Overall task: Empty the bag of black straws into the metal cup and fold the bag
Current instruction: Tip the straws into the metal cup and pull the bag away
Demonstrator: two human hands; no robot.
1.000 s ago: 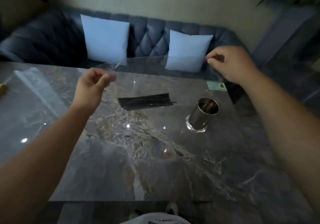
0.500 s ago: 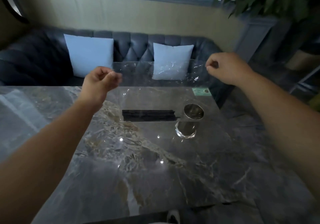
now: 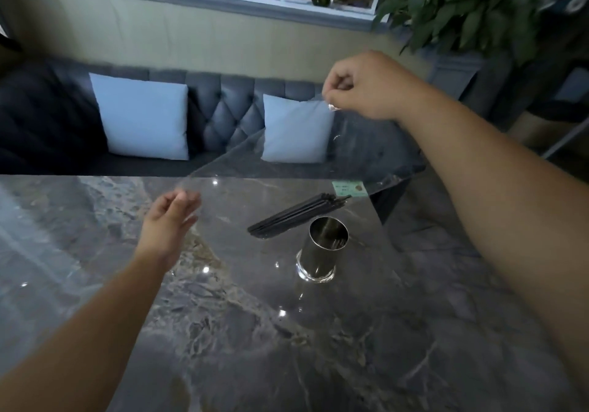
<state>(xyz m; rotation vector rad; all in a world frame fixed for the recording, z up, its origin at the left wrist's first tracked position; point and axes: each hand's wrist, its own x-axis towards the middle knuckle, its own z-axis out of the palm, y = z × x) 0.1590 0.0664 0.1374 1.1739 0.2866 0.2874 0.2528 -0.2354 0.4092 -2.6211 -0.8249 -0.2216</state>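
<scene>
A clear plastic bag (image 3: 287,156) hangs stretched between my hands above the marble table (image 3: 223,332). My right hand (image 3: 366,88) pinches its upper corner, held high. My left hand (image 3: 170,220) pinches the opposite corner, low near the table. A bundle of black straws (image 3: 296,214) lies inside the bag, slanted with its right end higher. The metal cup (image 3: 322,249) stands upright on the table just below and right of the straws' lower end. A green label (image 3: 347,188) shows at the straws' upper end.
A dark tufted sofa (image 3: 223,118) with two pale blue cushions (image 3: 143,115) runs along the table's far edge. A leafy plant (image 3: 471,7) stands at the back right. The table's right edge drops off beyond the cup.
My right hand has risen and my left hand has dropped, tilting the bag. The straws, level before, now slant with the right end up.
</scene>
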